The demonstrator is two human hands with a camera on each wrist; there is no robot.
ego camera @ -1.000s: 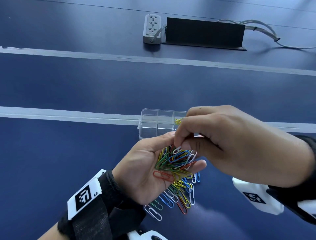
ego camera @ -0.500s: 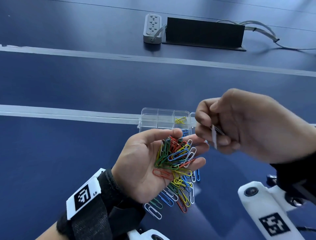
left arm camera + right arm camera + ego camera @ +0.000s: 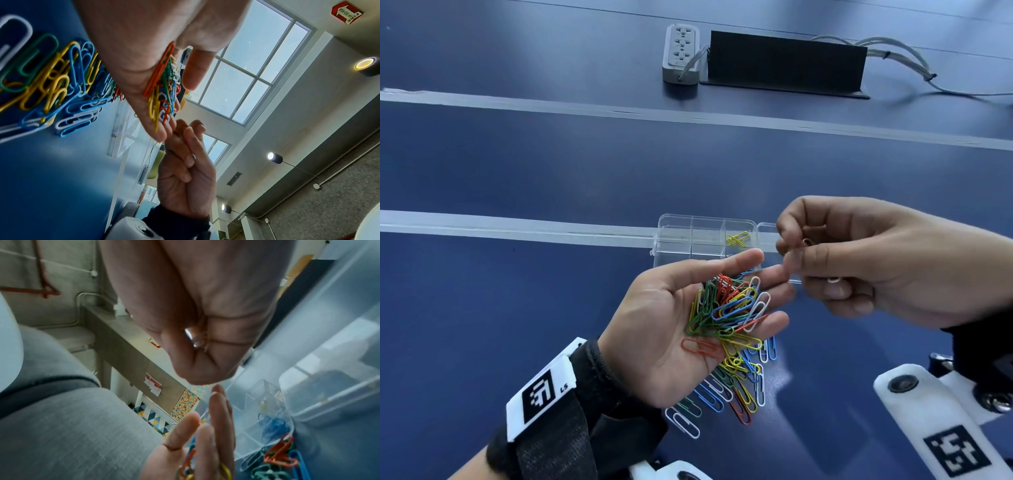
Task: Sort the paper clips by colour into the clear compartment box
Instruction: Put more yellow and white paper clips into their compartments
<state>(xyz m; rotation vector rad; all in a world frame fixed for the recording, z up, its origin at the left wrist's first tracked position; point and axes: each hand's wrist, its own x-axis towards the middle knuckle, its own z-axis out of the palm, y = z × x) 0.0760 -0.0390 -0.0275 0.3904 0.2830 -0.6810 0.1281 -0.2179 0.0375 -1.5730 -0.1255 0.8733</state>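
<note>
Your right hand (image 3: 866,260) pinches a white clip (image 3: 834,280) just beside the clear compartment box (image 3: 674,236); your left hand (image 3: 688,318) lies flat and open, cradling the mixed clips (image 3: 729,308) — light, springy, slick wire that probably tangles; pinch one loop end.

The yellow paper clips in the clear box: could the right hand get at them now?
Probably yes: the right hand hovers beside the clear compartment box, nothing covers the yellow paper clips, though it already pinches a white clip.
</note>
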